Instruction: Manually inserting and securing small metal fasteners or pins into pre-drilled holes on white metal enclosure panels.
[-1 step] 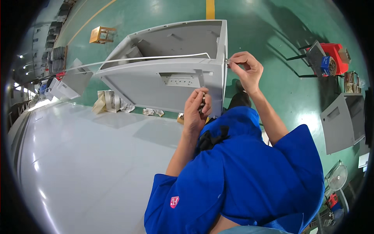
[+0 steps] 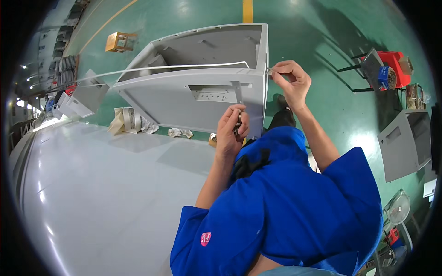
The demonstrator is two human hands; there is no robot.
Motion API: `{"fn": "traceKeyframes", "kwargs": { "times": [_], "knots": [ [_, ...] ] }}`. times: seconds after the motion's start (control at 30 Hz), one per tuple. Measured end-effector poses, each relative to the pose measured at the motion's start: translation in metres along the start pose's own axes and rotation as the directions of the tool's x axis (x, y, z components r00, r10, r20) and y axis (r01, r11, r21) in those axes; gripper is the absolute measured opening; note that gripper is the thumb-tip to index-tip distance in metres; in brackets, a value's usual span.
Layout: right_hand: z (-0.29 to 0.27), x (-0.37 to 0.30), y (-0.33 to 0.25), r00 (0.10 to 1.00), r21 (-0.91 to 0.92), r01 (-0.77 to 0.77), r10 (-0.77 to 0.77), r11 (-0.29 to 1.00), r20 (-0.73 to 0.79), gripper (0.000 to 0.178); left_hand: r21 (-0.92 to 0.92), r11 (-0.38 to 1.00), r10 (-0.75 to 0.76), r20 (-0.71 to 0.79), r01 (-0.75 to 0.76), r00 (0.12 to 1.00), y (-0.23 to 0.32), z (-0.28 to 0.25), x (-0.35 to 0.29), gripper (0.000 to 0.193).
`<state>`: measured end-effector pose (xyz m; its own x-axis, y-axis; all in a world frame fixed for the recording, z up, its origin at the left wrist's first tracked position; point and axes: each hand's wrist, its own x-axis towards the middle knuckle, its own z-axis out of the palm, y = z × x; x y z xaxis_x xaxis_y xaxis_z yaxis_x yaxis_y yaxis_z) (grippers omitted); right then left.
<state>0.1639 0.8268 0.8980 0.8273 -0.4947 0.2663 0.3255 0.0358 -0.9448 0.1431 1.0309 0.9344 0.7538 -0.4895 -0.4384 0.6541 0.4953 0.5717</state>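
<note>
A grey sheet-metal cabinet (image 2: 165, 99) lies ahead of me, with its open side up and a rectangular cutout in the near panel. My right hand (image 2: 293, 82) is at the cabinet's right end. Its thumb and forefinger are pinched on a small part at the upper edge, too small to name. My left hand (image 2: 232, 129) is closed round several small dark metal pieces (image 2: 238, 123), just in front of the near panel. The fingers hide most of these pieces. A thin white rod or strip (image 2: 184, 68) runs across the cabinet's opening and off to the left.
A pale grey surface (image 2: 101, 184) spreads at the lower left. Cardboard and white packaging (image 2: 131, 120) lie by the cabinet. A wooden stool (image 2: 119, 42) stands at the far left. On the right are a red chair (image 2: 399, 69), a tub of small parts (image 2: 387, 77), another grey cabinet (image 2: 398, 145) and a fan (image 2: 398, 208).
</note>
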Motion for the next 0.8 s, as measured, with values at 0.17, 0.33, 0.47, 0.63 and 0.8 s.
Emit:
{"fn": "traceKeyframes", "kwargs": {
  "times": [0.17,0.33,0.47,0.63,0.8],
  "knots": [
    [-0.005,-0.009,-0.009,0.998,-0.009,0.036,-0.037,0.999,-0.056,0.006,0.004,1.000,0.018,0.015,-0.018,1.000,-0.010,-0.006,-0.025,0.022],
    [-0.017,0.001,-0.005,0.988,0.161,-0.151,0.147,0.975,0.040,0.006,0.012,0.999,0.033,0.004,-0.033,0.999,-0.019,-0.010,-0.034,0.024],
    [-0.018,0.004,0.002,0.987,0.155,-0.147,0.134,0.977,0.090,0.011,0.027,0.998,0.058,-0.043,-0.057,0.997,-0.024,-0.007,-0.031,0.026],
    [-0.023,0.013,0.008,0.971,-0.025,-0.172,0.173,0.985,0.163,0.019,0.022,0.999,0.034,-0.133,-0.031,0.991,-0.027,0.008,-0.033,0.032],
    [-0.027,0.030,-0.035,1.000,0.072,0.009,-0.011,0.997,0.024,0.012,-0.007,0.992,0.124,-0.234,-0.129,0.964,-0.026,0.017,-0.031,0.043]
  ]
}}
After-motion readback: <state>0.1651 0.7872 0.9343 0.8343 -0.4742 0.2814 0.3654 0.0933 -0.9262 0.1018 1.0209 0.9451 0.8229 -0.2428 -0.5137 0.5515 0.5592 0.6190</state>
